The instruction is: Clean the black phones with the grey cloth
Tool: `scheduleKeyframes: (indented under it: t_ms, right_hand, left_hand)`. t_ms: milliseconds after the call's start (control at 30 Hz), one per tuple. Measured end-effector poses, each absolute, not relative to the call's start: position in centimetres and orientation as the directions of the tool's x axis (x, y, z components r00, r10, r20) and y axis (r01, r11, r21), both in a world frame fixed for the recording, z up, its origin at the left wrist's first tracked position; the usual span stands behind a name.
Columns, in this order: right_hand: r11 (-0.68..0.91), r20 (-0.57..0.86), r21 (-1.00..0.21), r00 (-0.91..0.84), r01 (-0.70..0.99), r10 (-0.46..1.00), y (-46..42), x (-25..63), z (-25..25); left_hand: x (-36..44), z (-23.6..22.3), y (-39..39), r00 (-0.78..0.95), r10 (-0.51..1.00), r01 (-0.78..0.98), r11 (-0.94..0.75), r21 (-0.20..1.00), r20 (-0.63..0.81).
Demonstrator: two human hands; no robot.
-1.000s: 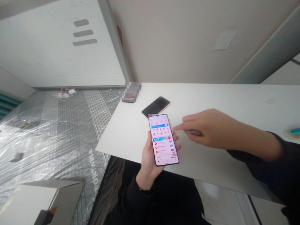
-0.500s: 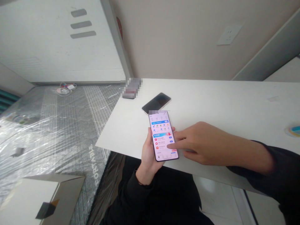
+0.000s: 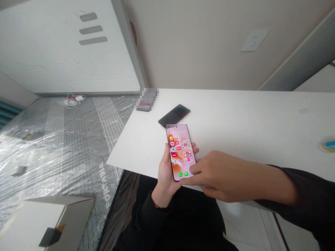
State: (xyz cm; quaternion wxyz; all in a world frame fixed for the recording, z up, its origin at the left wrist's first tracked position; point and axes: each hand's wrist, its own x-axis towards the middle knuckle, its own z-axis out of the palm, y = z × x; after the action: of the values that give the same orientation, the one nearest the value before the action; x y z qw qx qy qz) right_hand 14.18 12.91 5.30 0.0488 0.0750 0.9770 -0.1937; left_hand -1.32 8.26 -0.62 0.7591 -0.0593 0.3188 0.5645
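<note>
My left hand (image 3: 166,170) is wrapped round a lit smartphone (image 3: 181,151), its fingertips showing past the right edge. Pink and orange wallpaper with rows of app icons fills the screen. My right hand (image 3: 216,176) reaches in from the right with one finger stretched to the phone's bottom edge. Its other fingers are partly bent, one over the lower right corner of the screen. Just beyond, a second smartphone (image 3: 175,116) with a dark screen lies on the white table (image 3: 248,125), its near end partly hidden by the held one.
At the table's far left corner is a blurred-out, phone-shaped object (image 3: 147,99). A blue and clear roll (image 3: 329,145) lies at the right edge. A white locker (image 3: 65,55) stands behind, with a cardboard box (image 3: 44,219) on the plastic-covered floor (image 3: 78,139) and a cable (image 3: 72,101) farther back.
The phone's screen has switched from an app page with lists to the home screen of icons. My right hand has moved down from mid-screen to the phone's bottom edge.
</note>
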Motion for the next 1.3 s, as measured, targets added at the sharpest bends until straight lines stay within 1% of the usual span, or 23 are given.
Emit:
scheduleKeyframes:
  t_ms: [133,233,300,367,500,633,733,800,967,1033,1167,1300]
  right_hand:
    - [0.91,-0.113,-0.353,-0.975,0.217,0.189,13.1,14.2,5.4]
    - [0.902,-0.054,-0.344,-0.965,0.261,0.258,13.5,14.7,5.8]
    - [0.898,-0.018,-0.357,-0.963,0.258,0.27,13.9,15.2,6.1]
    - [0.892,-0.017,-0.375,-0.964,0.252,0.265,14.3,15.5,6.5]
    - [0.871,-0.084,-0.407,-0.961,0.276,0.265,14.6,15.6,7.1]
    - [0.843,-0.177,-0.485,-0.97,0.232,0.166,14.2,15.0,7.3]
    - [0.844,-0.222,-0.482,-0.964,0.237,0.144,14.1,14.8,7.1]
    - [0.849,-0.194,-0.468,-0.966,0.246,0.173,14.5,15.0,6.8]
    - [0.875,-0.03,-0.4,-0.957,0.275,0.287,15.9,16.0,6.4]
    - [0.876,-0.01,-0.394,-0.955,0.277,0.297,16.1,16.2,6.6]
    - [0.865,-0.052,-0.418,-0.958,0.277,0.281,15.7,16.0,7.0]
    - [0.849,-0.156,-0.473,-0.971,0.235,0.182,14.8,15.2,7.1]
  left_hand:
    - [-1.4,-0.9,8.2,0.13,0.833,-0.877,0.35,0.33,-0.538]
    - [-1.4,-0.8,8.2,0.157,0.836,-0.872,0.368,0.323,-0.526]
    - [-1.4,-0.7,8.2,0.164,0.835,-0.873,0.371,0.318,-0.525]
    - [-1.4,-0.5,8.2,0.157,0.836,-0.874,0.366,0.321,-0.526]
    - [-1.4,-0.7,8.1,0.141,0.839,-0.877,0.352,0.327,-0.525]
    - [-1.6,-1.2,8.0,0.148,0.848,-0.881,0.347,0.322,-0.509]
    - [-1.7,-1.4,8.0,0.146,0.858,-0.881,0.339,0.33,-0.492]
    - [-1.7,-1.4,8.1,0.155,0.853,-0.88,0.349,0.323,-0.499]
    - [-1.6,-1.2,8.2,0.163,0.843,-0.873,0.365,0.324,-0.512]
    - [-1.6,-1.2,8.2,0.164,0.842,-0.872,0.368,0.324,-0.515]
    - [-1.6,-1.2,8.1,0.158,0.84,-0.868,0.369,0.332,-0.52]
    - [-1.7,-1.5,8.1,0.162,0.849,-0.872,0.362,0.33,-0.503]
